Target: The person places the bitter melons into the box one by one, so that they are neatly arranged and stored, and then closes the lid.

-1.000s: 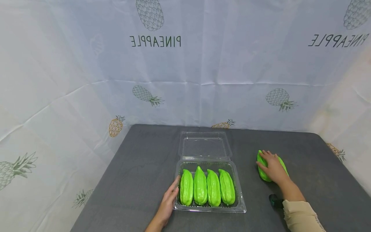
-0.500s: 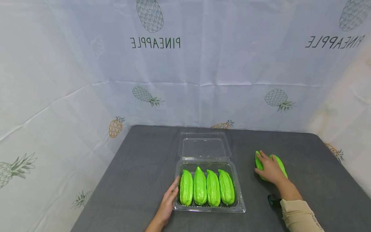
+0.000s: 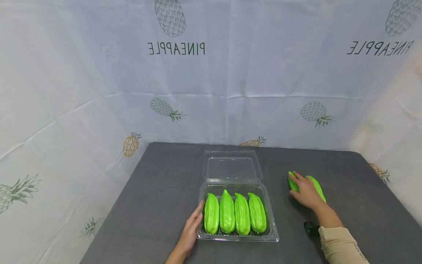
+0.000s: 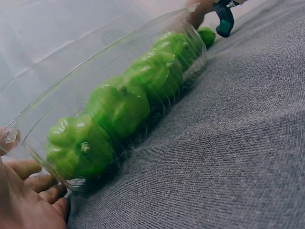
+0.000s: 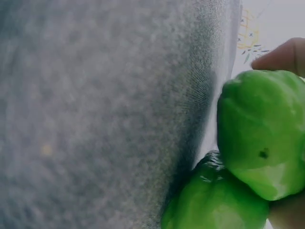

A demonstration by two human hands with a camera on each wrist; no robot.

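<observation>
A clear plastic clamshell box (image 3: 271, 227), its lid (image 3: 232, 165) folded back, holds a row of bitter melons (image 3: 227, 214), green and ridged. My left hand (image 3: 189, 231) rests along the box's left wall. In the left wrist view its fingers (image 4: 40, 182) lie outside the wall, with the thumb by the rim. Right of the box, my right hand (image 3: 306, 192) grips one bitter melon (image 5: 262, 129) from above, thumb on one side and a finger on the other. Another bitter melon (image 3: 317, 189) lies just right of it. My hand covers most of the gripped one.
The dark grey tabletop (image 3: 158, 190) has rounded back corners. Behind it and at both sides hangs a white curtain (image 3: 224, 73) with pineapple prints. A dark strap device (image 3: 311, 229) sits at the right wrist, beside a beige sleeve (image 3: 341, 244).
My right hand has shifted slightly left, and the left one of the two melons moved a little left with it. The left hand and the box look still.
</observation>
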